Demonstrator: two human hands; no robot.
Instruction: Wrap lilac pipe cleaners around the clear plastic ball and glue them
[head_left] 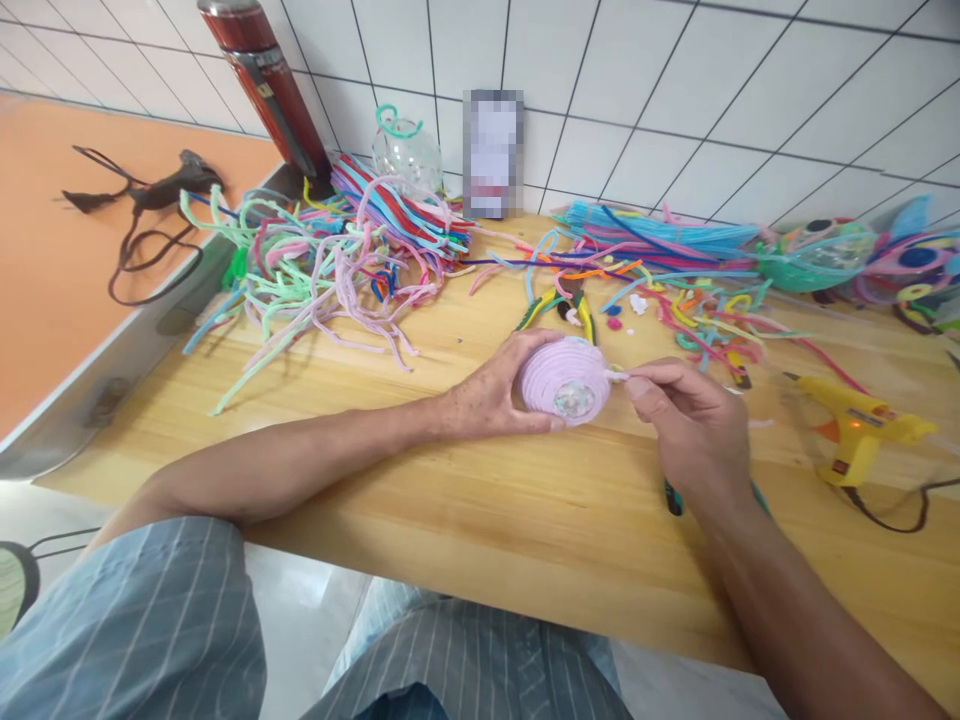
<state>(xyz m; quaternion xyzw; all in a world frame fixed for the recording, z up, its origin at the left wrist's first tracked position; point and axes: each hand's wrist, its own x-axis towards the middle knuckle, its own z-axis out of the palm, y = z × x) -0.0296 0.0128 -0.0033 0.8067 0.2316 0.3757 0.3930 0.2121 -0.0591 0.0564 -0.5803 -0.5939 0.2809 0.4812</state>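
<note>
Above the wooden table, my left hand is closed around a ball wrapped in lilac pipe cleaner. Rings of the fuzzy wire coil around it, and a clear, see-through patch shows at its lower front. From the ball's right side a short pale pipe cleaner end sticks out. My right hand pinches that end between thumb and forefinger. Behind the ball lie yellow-and-green pliers, partly hidden by it. Under my right wrist a dark-handled tool shows only in part.
A yellow glue gun, its light glowing, lies at right with its cord. Loose pipe cleaners heap at left; blue bundles lie behind. A red thermos, a phone and a clear ball stand along the tiled wall.
</note>
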